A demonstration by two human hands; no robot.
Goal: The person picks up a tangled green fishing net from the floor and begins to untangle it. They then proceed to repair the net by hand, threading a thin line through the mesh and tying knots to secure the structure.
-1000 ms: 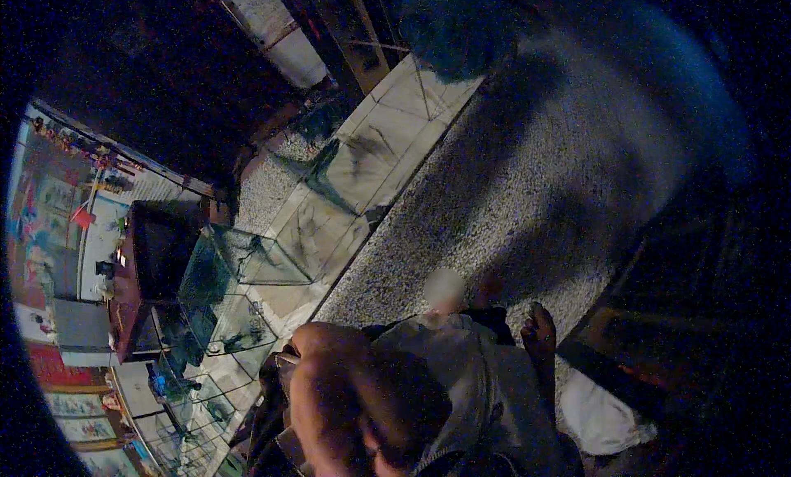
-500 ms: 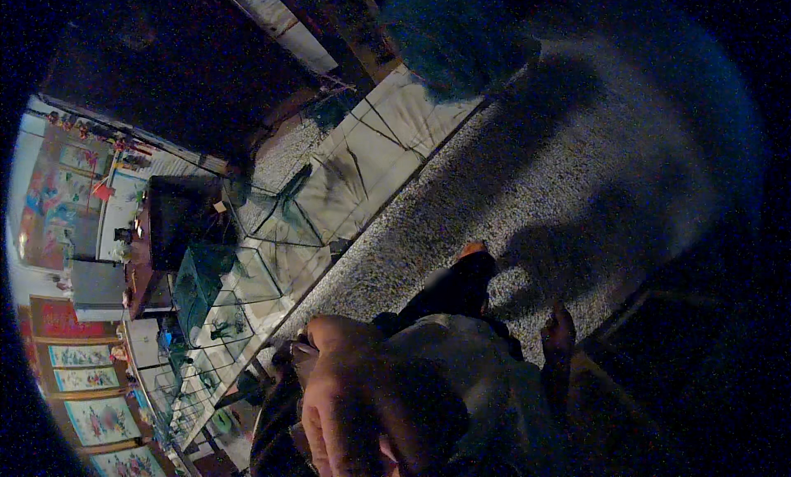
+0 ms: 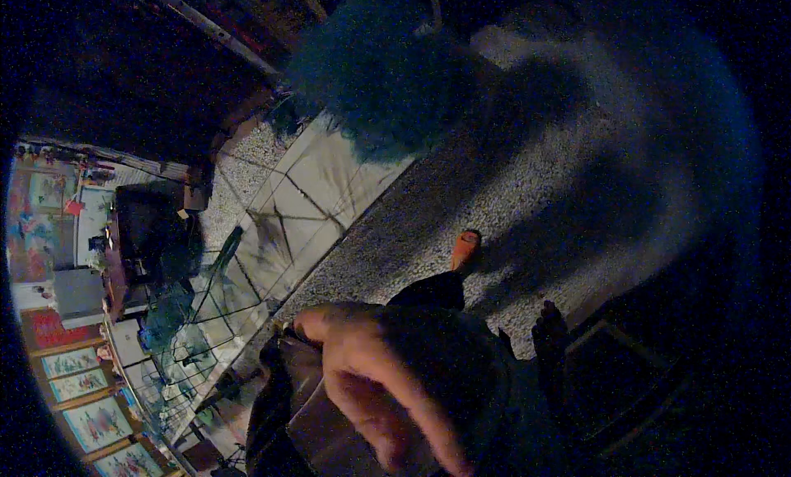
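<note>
Two hands on my feed. L hand [image 3: 367,362], low centre, has fingers bent & loosely apart — can't tell if it grips anything. R hand [image 3: 549,327], mostly in shadow, is off to its right over the pebbled floor [image 3: 519,189]; hold unclear too. Wire-framed green mesh net [image 3: 169,310] lies left & a bit up from L hand, approx. along the pale strip [image 3: 317,157] — L's nearer. Net's long axis looks to run w/ the strip, lower left to upper right.
</note>
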